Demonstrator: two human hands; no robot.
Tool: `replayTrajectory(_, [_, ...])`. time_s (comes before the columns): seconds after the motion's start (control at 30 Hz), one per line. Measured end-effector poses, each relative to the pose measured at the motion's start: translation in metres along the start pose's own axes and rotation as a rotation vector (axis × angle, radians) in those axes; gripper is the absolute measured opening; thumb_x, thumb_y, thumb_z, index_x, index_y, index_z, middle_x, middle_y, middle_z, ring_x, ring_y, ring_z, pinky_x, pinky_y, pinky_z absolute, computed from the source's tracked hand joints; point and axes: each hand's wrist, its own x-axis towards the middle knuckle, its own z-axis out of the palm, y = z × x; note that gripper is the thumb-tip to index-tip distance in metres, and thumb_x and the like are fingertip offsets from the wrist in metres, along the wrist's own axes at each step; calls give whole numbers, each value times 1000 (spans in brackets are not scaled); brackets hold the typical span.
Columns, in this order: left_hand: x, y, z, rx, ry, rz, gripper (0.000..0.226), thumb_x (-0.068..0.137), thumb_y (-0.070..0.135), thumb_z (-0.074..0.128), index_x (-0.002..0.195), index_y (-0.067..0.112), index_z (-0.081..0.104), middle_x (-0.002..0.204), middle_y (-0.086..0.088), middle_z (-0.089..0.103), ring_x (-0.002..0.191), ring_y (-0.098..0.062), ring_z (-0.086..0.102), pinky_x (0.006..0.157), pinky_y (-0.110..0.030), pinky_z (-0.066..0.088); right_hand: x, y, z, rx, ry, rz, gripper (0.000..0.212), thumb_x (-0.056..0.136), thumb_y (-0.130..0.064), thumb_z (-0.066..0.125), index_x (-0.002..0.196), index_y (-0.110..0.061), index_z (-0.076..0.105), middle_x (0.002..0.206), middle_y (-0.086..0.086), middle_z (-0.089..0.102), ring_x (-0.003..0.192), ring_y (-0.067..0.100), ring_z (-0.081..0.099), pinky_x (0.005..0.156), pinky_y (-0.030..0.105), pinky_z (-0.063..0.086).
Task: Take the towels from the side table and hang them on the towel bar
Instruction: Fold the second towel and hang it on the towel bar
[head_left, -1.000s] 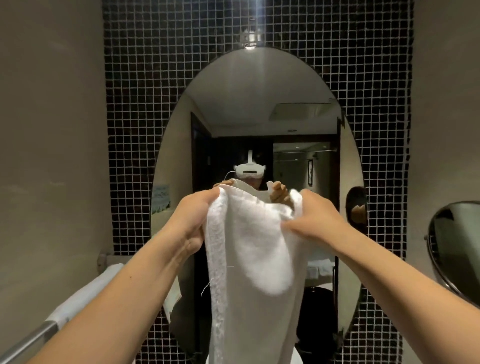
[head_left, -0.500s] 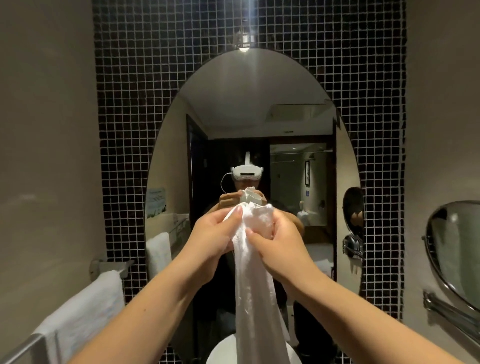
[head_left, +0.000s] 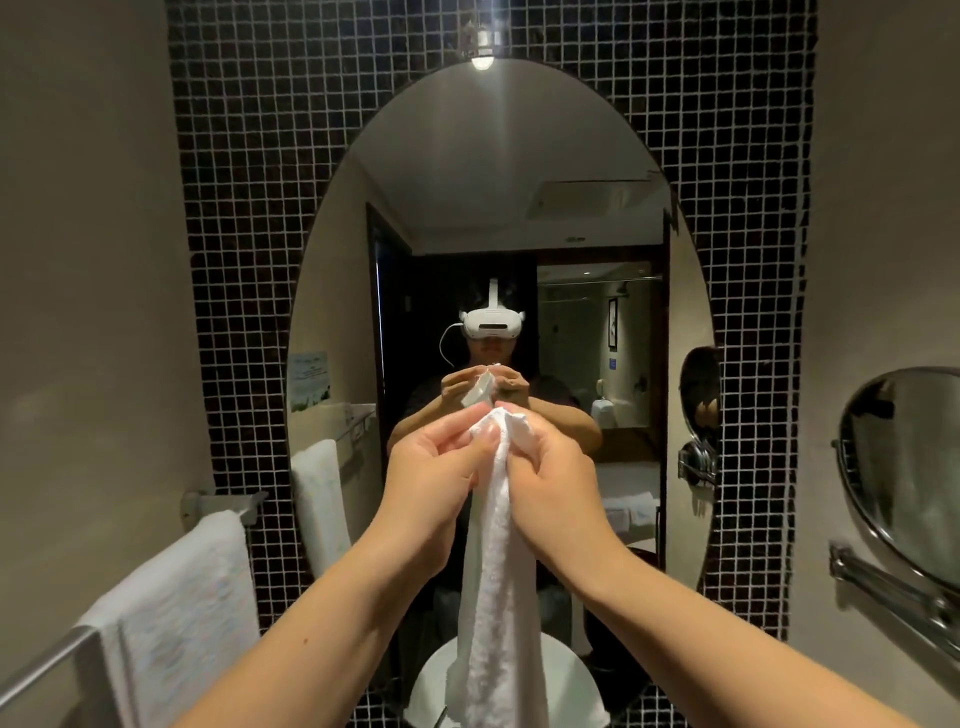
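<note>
A: Where was the towel (head_left: 498, 561), set against the grip?

B: It was pinched at its very top between both hands, held up in front of the oval mirror (head_left: 519, 208); the left hand (head_left: 441, 467) had its fingers closed on the left side of the bunched top, the right hand (head_left: 550, 467) closed on the right side; the two hands were nearly touching, with only the cloth between them.

A: And the rest of it?

B: A small white tuft stuck out just above the fingers; everything else hung straight down below the grip as a narrow gathered rope, between the two forearms, and ran out of the bottom edge; its lower part passed in front of a white basin (head_left: 571, 686).

A: Was either hand loose?

B: No; both were clamped on the cloth, thumbs and fingers pressed into it.

A: And the bar?

B: The bar (head_left: 36, 670) sat low on the left wall, well apart from the held towel; a second towel (head_left: 176, 613) was already draped over it, below a metal bracket (head_left: 218, 506).

A: Anything else?

B: The mirror showed the person's reflection with the same raised hands; dark mosaic tile (head_left: 234, 208) surrounded it; a lamp (head_left: 482, 44) glowed above; a round shaving mirror (head_left: 904, 467) on a metal arm stood at the right.
</note>
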Motion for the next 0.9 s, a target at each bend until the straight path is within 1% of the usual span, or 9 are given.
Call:
replayTrajectory(0.1, [-5,-3,0,77,38,65,28,88,16,77,116,20,76,112,-2,78,110,-18,72,94,-37,57,-7,-3,-3,-34,-58,-28,33,106,-22,48,120,-50,59,115,-19,67,113,-4,62,103,32,55])
replayTrajectory(0.17, [-10,-4,2,127,35,98,26,88,16,78,114,20,77,107,0,79,106,-15,74,92,-34,59,-11,-3,-4,-70,-102,-27,38,108,-20,44,138,-42,49,121,-26,60,105,-13,60,97,10,50])
replayTrajectory(0.23, [-14,-7,5,158,48,124,26,88,16,78,114,19,77,104,4,80,102,-9,74,89,-28,60,-15,-1,-3,-139,-128,-10,51,108,-20,41,157,-31,30,133,-23,48,117,-12,50,88,-8,35])
replayTrajectory(0.3, [-17,-9,8,160,61,143,26,88,13,77,114,17,77,104,5,80,100,-8,74,89,-28,60,-17,1,-1,-201,-129,-16,62,107,-21,41,162,-28,14,150,-12,44,135,1,46,99,-3,31])
replayTrajectory(0.37, [-19,-12,9,148,69,155,25,88,10,76,113,15,77,103,3,80,100,-10,75,89,-30,60,-17,5,1,-252,-98,-51,68,107,-24,42,163,-30,5,163,-2,36,146,12,41,117,21,35])
replayTrajectory(0.43, [-20,-15,10,139,76,167,24,88,9,76,112,15,77,102,1,80,100,-12,75,89,-31,60,-16,8,1,-295,-71,-63,71,105,-29,44,162,-32,1,166,1,31,149,17,37,120,36,37])
replayTrajectory(0.67, [-21,-23,13,190,96,198,26,90,8,73,115,12,76,105,2,80,101,-11,75,90,-31,60,-18,15,4,-383,-62,-70,74,106,-19,46,162,-32,1,168,-1,27,151,18,34,119,42,39])
replayTrajectory(0.77, [-20,-23,13,193,93,195,25,91,9,72,115,14,77,105,4,80,102,-10,75,92,-33,60,-19,13,3,-355,-101,-50,74,106,-20,44,162,-33,-3,164,-2,34,143,12,43,116,30,40])
replayTrajectory(0.9, [-18,-25,14,250,104,225,26,92,9,72,116,17,77,106,6,80,104,-9,74,94,-34,59,-17,10,-3,-245,-158,15,76,107,-14,42,161,-33,-7,158,-1,42,126,0,48,98,6,36])
